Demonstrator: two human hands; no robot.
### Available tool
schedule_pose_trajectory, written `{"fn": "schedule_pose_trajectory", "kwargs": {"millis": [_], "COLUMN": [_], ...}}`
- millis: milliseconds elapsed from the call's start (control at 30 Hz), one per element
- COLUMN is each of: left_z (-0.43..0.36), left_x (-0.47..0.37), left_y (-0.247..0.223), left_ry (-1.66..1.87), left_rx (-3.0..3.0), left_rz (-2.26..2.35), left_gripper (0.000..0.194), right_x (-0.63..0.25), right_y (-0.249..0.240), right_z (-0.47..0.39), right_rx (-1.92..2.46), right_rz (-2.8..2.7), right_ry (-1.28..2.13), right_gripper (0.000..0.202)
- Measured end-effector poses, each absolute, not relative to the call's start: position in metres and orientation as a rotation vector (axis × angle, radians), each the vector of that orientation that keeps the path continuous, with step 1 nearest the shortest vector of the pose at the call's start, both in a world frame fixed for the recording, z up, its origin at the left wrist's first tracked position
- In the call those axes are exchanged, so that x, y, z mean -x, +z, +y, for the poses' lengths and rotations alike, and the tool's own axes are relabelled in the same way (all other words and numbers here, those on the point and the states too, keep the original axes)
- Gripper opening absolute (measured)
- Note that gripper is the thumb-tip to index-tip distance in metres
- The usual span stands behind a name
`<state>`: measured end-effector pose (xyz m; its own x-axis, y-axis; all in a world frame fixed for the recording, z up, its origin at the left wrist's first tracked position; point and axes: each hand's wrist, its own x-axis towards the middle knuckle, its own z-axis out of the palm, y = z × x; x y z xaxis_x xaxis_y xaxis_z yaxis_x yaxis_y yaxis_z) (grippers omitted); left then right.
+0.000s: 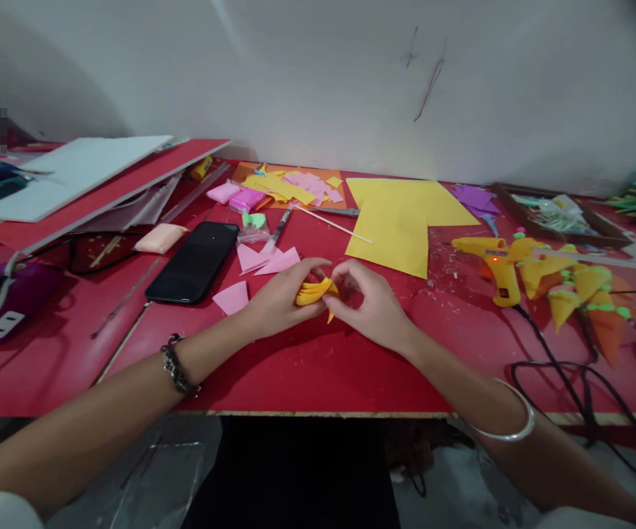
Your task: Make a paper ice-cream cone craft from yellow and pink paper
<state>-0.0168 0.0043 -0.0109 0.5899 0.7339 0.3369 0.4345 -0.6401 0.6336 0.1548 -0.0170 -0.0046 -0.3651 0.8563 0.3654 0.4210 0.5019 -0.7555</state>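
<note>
Between my hands, just over the red table [340,375], is a folded bundle of yellow paper [312,292] with several layers showing. My left hand [281,300] is closed around its left side. My right hand [371,303] pinches the right end between thumb and fingers, where a small yellow tip points down. Cut pink paper pieces [232,297] lie beside my left hand. A black phone [193,262] rests further left. Beyond my right hand spreads a large yellow sheet [395,220].
On the right lies a yellow glue gun [497,264] with a lit red light and a looping black cable [549,353]. Yellow and orange paper cones [576,290] sit past it. Boards [80,176] lean at the left. Paper scraps [295,187] are heaped at the back.
</note>
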Motion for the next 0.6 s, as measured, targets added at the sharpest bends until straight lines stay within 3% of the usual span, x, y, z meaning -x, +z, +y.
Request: {"fn": "schedule_pose_trajectory", "kwargs": {"millis": [100, 300, 600], "left_z": [0.006, 0.005, 0.003], "left_x": [0.018, 0.022, 0.024], "left_y": [-0.011, -0.009, -0.01], "left_ry": [0.842, 0.83, 0.824], "left_rx": [-2.339, -2.154, -2.079], "left_rz": [0.908, 0.695, 0.667], "left_gripper": [0.039, 0.054, 0.053], "right_x": [-0.156, -0.164, -0.167], "right_y": [-0.004, 0.004, -0.003], "right_z": [-0.017, -0.02, -0.017], "right_rx": [0.995, 0.771, 0.733], "right_rz": [-1.912, -2.03, -1.979], "right_ry": [0.867, 1.204, 1.458], "right_gripper": [0.018, 0.041, 0.035]}}
